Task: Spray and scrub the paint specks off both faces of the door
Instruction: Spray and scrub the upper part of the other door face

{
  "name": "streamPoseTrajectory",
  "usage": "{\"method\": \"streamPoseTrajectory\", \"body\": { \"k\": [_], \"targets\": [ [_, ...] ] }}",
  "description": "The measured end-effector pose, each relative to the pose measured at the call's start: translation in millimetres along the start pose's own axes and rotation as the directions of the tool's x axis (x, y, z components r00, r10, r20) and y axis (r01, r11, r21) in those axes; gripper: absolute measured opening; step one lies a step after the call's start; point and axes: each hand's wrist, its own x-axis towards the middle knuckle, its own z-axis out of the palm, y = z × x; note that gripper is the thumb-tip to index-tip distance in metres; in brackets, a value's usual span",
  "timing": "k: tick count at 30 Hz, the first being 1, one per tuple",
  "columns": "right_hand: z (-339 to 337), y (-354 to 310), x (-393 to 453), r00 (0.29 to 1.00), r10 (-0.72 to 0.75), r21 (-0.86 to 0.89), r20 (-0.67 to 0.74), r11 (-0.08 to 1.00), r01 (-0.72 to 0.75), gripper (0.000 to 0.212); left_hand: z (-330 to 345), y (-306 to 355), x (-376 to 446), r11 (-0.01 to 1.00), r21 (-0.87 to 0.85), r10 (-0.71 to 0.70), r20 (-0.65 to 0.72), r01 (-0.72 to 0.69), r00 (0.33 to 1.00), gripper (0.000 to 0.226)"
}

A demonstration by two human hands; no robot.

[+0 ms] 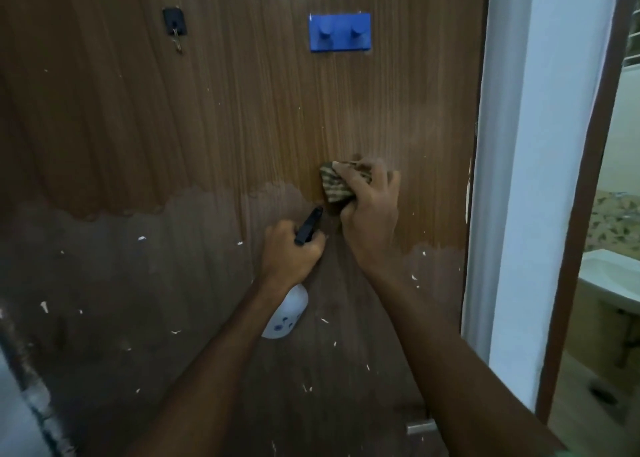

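Brown wood-grain door (pixel 214 138), flecked with white paint specks (pixel 142 238), fills our view. Our right hand (pixel 372 214) grips a striped scrub pad (pixel 334 185) pressed against it, just below the blue hook plate (pixel 339 32). Our left hand (pixel 291 252) is closed around the spray bottle (pixel 287 314), nozzle near the pad.

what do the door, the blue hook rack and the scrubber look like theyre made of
Door: wood-grain laminate or veneer, by its fine, even vertical grain; dull, speckled white.
Blue hook rack: probably moulded plastic, uniform matte blue, two round pegs.
Scrubber: looks like ribbed, woven scouring fabric, striped green and tan, under the right hand.
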Motion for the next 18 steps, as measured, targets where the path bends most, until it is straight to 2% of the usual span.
{"method": "streamPoseTrajectory", "body": {
  "k": [4,6,14,16,18],
  "targets": [
    [7.2,3.8,-67.4,0.990,-0.115,-0.013,0.081,0.993,0.117,0.053,-15.3,-16.1,-2.1,1.000,0.017,-0.011,0.000,0.011,1.000,0.046],
    [7.3,6.5,-85.3,0.985,-0.115,-0.004,0.131,0.993,0.117,0.050,-22.4,-21.7,-3.3,1.000,0.022,-0.012,0.013,0.012,1.000,0.047],
    [29.1,-40.7,-5.8,0.999,0.003,0.014,-0.043,1.000,-0.003,0.057,-42.9,-30.7,-2.4,0.999,0.041,0.029,0.000,-0.029,1.000,0.044],
    [35.1,-43.1,-27.7,0.998,-0.032,-0.002,-0.045,0.999,0.032,0.053,-48.2,-34.9,-2.7,0.999,0.029,0.023,-0.009,-0.023,1.000,0.044],
    [38.8,-40.2,-68.5,0.990,-0.135,-0.022,0.034,0.991,0.135,0.053,-56.5,-41.9,-3.0,1.000,0.016,0.026,0.014,-0.027,1.000,0.044]
  ]
}}
